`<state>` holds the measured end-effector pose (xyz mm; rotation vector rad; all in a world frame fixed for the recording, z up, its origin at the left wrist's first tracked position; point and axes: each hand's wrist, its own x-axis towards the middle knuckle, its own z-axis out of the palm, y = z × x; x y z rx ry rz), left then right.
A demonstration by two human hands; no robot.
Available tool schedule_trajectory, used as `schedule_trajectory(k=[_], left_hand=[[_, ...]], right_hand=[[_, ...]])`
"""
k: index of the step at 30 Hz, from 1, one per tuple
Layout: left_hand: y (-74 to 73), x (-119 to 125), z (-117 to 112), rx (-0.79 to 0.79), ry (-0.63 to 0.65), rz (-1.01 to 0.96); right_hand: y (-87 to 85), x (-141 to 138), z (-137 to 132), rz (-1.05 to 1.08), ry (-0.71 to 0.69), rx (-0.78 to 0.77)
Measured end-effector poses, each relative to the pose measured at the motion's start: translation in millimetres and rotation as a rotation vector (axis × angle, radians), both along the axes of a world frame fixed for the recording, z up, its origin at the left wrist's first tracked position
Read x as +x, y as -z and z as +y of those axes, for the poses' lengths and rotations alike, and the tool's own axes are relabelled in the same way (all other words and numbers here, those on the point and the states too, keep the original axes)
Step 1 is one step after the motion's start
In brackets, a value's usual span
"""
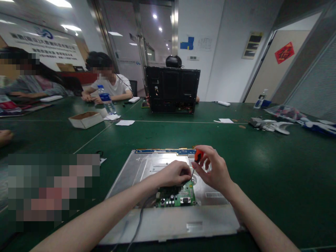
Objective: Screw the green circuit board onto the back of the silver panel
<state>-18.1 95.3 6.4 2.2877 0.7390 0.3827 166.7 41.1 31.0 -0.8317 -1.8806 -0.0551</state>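
A screwdriver point(198, 156) with an orange-red and black handle is held in the closed fingers of my right hand point(215, 172). Its thin shaft points down to the upper right corner of a green circuit board point(188, 191). Close to the tip, my left hand point(176, 173) is closed in a pinch over the board's upper edge; what its fingers hold, if anything, is hidden. Beneath the board lies a silver display panel point(215, 218), flat on the table, with a blue strip board point(157, 152) along its far edge. A grey cable point(139, 222) runs from the board's left side.
Across the green table point(278, 182) stands a black monitor back point(173, 89), with a person partly hidden behind it. A white open box point(86, 120) and water bottle point(105, 99) are at left. White brackets and plastic wrap point(285, 112) lie at right. Other people sit at left.
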Motion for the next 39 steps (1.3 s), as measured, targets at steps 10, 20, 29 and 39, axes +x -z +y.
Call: schedule_trajectory(k=[10, 20, 29, 39], left_hand=[[-3.0, -0.3, -1.2, 0.019, -0.015, 0.009], [-3.8, 0.0, -1.0, 0.009, -0.004, 0.017], [-3.5, 0.2, -1.4, 0.024, -0.028, 0.017], [-3.6, -0.3, -0.9, 0.018, -0.025, 0.026]], right_hand=[[-1.9, -1.9, -0.8, -0.012, 0.025, -0.034], [4.2, 0.2, 2.0, 0.047, 0.003, -0.074], [2.7, -1.1, -0.3, 0.059, -0.011, -0.135], [5.6, -0.7, 1.1, 0.042, 0.012, -0.139]])
